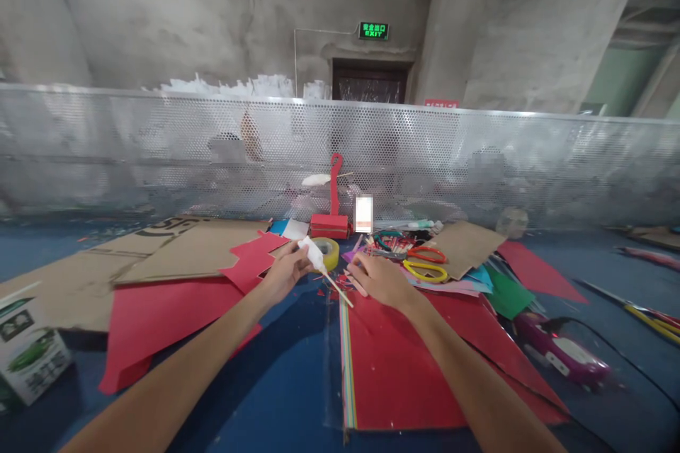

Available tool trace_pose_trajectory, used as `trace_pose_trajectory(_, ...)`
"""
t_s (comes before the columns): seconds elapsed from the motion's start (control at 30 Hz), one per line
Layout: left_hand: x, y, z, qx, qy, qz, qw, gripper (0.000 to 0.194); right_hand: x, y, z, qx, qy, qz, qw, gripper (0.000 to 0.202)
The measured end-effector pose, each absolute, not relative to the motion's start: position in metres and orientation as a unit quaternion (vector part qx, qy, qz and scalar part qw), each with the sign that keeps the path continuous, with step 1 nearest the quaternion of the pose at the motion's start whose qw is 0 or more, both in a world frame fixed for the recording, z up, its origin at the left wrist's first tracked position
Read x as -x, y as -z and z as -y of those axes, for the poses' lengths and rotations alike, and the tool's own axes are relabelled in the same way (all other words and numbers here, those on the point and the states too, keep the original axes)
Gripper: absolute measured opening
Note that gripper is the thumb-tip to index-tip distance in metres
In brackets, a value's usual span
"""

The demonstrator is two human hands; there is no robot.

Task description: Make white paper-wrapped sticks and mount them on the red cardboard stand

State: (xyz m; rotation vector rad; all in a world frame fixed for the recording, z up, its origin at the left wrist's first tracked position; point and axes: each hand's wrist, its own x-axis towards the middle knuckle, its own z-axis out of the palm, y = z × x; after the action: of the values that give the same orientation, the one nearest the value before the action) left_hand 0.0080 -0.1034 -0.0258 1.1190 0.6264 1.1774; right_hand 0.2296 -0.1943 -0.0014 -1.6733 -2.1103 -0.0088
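Nearest, a printed carton [35,350] stands at the left edge, its contents hidden, and a stack of red sheets [398,368] lies under the right forearm. Beyond the stack's near edge, the left hand [284,272] grips a white wad [312,253] between bent fingers, with a thin stick [338,290] slanting from it toward the right hand [380,279]. The step in hand looks like steadying this piece; moving it would call for a light grip on the wad and clearance for the free tip. The right hand's fingers are curled close together beside a purple scrap [349,255]; whether they pinch anything, I cannot tell. Just past the wad lies a tape roll [330,253], with yellow-handled scissors [425,271] off to the right. Farther back, a boxy red paper piece [329,226] sits before the perforated panel [451,163]; whether it holds anything is unclear.
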Motion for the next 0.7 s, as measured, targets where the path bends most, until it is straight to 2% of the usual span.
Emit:
trace_pose_trajectory(0.13, -0.004, 0.02, 0.102, -0.484, -0.502, -0.307, 0.647, 0.013, -0.258, -0.004, 0.19, 0.688, 0.028, 0.705, 0.171, 0.032)
trace_pose_trajectory(0.23, -0.001, 0.02, 0.101, -0.503, -0.457, -0.315, 0.663, 0.019, -0.28, 0.0, 0.187, 0.726, 0.012, 0.683, 0.08, 0.04)
trace_pose_trajectory(0.33, 0.002, 0.023, 0.098, -0.53, -0.394, -0.309, 0.684, 0.027, -0.293, 0.007, 0.184, 0.736, -0.005, 0.676, 0.028, 0.044)
trace_pose_trajectory(0.47, 0.004, 0.029, 0.094, -0.563, -0.343, -0.297, 0.691, 0.033, -0.3, 0.015, 0.18, 0.727, -0.055, 0.684, 0.029, 0.045)
trace_pose_trajectory(0.7, 0.004, 0.025, 0.095, -0.566, -0.355, -0.342, 0.661, 0.036, -0.303, 0.013, 0.177, 0.713, -0.082, 0.696, 0.005, 0.043)
